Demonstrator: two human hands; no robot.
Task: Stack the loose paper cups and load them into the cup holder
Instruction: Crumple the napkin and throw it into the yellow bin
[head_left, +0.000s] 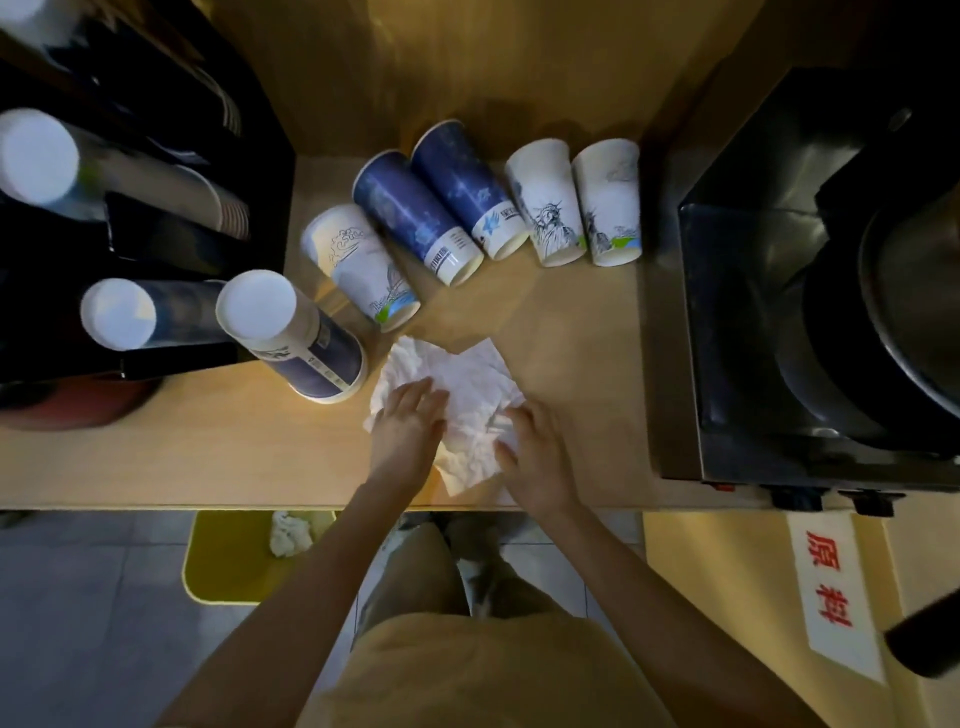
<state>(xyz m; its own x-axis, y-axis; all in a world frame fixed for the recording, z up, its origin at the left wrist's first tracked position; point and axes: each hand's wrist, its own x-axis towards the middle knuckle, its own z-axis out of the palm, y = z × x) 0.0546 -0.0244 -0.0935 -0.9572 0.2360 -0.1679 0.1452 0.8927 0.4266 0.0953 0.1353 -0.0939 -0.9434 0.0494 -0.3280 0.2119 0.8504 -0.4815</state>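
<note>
Several loose paper cups stand upside down in an arc on the wooden counter (156, 457): a white printed cup (358, 262), two blue cups (413, 213) (467, 187), and two white cups with drawings (548, 200) (610, 200). A short stack of blue and white cups (296, 338) stands by the black cup holder (171, 244), which has stacks (39, 156) (118, 313) in it. My left hand (408, 431) lies flat on a crumpled white tissue (467, 389). My right hand (535, 452) pinches the tissue's right edge.
A dark metal machine (810, 291) fills the counter's right side. Below the counter edge sits a yellow bin (234, 556) with a crumpled tissue in it. A white label with red characters (831, 587) hangs on the cabinet at right.
</note>
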